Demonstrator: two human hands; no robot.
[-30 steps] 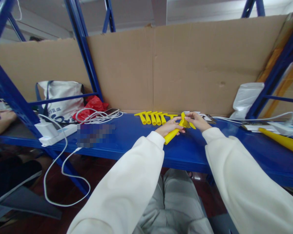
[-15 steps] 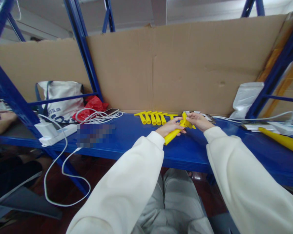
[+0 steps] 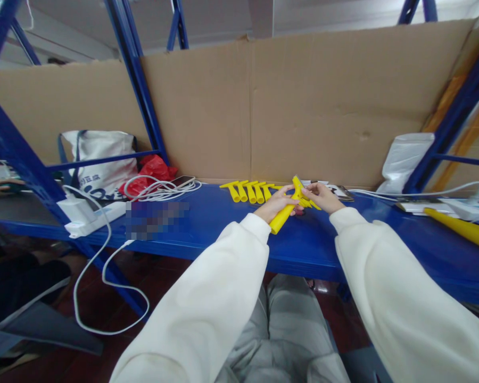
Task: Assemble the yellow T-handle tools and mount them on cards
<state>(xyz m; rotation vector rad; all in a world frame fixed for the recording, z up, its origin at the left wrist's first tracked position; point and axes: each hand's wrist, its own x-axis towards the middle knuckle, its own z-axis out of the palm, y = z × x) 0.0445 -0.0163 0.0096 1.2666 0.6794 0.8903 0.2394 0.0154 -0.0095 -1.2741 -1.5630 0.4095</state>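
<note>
Above the blue shelf I hold a yellow T-shaped squeegee with a round handle. My left hand wraps the handle near the head, and its lower end points down towards me. My right hand pinches the right side of the crosspiece with thumb and fingers. Part of the head is hidden behind those fingers. Just left of my hands, several like yellow squeegees lie in a row, handle ends facing me.
A white power strip, coiled white cables, a red bag and a cloth tote are on the left. To the right lie a long yellow piece and a clear plastic bag. Another person's hand shows far left.
The held squeegee has turned a little, so its crosspiece stands up more openly between my hands. My right hand has slipped slightly along it. The other person's arm at far left has drawn back.
</note>
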